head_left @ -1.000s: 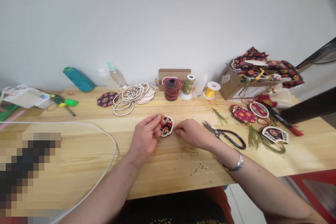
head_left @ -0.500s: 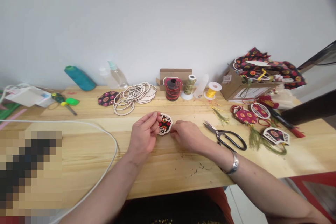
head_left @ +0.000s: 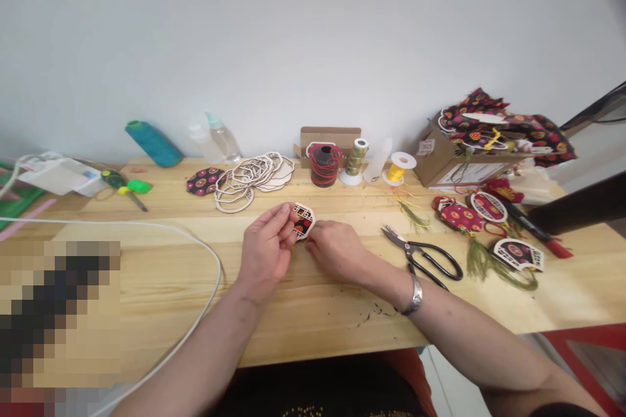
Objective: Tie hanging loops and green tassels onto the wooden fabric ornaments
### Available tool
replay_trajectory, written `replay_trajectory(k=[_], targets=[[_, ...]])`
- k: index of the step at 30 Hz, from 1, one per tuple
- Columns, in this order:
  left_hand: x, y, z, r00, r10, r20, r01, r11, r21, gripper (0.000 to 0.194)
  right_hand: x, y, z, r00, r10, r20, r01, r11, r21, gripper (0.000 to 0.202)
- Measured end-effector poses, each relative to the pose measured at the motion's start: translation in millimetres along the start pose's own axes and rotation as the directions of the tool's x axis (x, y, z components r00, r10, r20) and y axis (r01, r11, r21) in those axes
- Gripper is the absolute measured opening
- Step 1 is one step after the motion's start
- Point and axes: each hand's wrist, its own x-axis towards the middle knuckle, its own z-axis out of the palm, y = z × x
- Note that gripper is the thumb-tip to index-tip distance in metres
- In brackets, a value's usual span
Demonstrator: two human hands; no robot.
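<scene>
My left hand (head_left: 268, 244) pinches the left side of a small ornament (head_left: 304, 221), a pale wooden lattice frame over dark fabric with red and orange patterns. It is held up a little above the wooden table. My right hand (head_left: 337, 251) is closed against the ornament's lower right edge. Its fingertips are hidden behind the knuckles, so what they grip cannot be made out. To the right of that hand lie black-handled scissors (head_left: 423, 257), blades toward the back left. Beyond the left hand is a pile of thin wooden frames (head_left: 254, 176) beside a patterned fabric piece (head_left: 204, 180).
Along the wall stand a red cord spool (head_left: 326, 166), a thread cone (head_left: 357, 159), a white bottle (head_left: 379, 159) and a yellow thread spool (head_left: 400, 169). Tasselled ornaments (head_left: 460, 213) and a cardboard box (head_left: 454, 163) of fabric are at right. A white cable (head_left: 218, 267) curves across the left.
My right hand has moved left, toward my left hand. The ornament has shifted slightly left and up and is turned more sideways. My left hand keeps its pinch.
</scene>
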Motion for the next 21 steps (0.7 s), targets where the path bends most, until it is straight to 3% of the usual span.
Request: replay_trajectory(k=[4,7,9,11,15,21], targets=[[-2,-2,0.2,1.0,-0.014,0.016,0.014,1.0,0.022,0.015,1,10,-13,0.984,0.165,-0.072,-0.143,0.959,0.245,0.02],[-4,-7,1.4,0.997,-0.068,0.036,0.064,0.994,0.088,0.017,1,22,-28,0.923,0.346,-0.17,-0.214,0.826,0.522,0.018],[-7,-12,3.4,0.989,-0.142,0.039,0.136,0.982,0.129,0.02,-3,24,-34,0.88,0.403,-0.251,-0.193,0.786,0.587,0.019],[-10,-16,6.5,0.973,-0.228,0.027,0.222,0.966,0.13,0.023,-10,21,-35,0.87,0.37,-0.327,-0.156,0.834,0.529,0.018],[-13,-20,13.5,0.941,-0.338,0.036,0.335,0.94,0.072,0.025,-26,6,-27,0.918,0.2,-0.341,-0.108,0.957,0.27,0.018],[-6,-19,17.9,0.922,-0.379,0.079,0.376,0.925,0.046,0.017,-31,4,-20,0.946,0.169,-0.275,-0.117,0.974,0.197,0.017]])
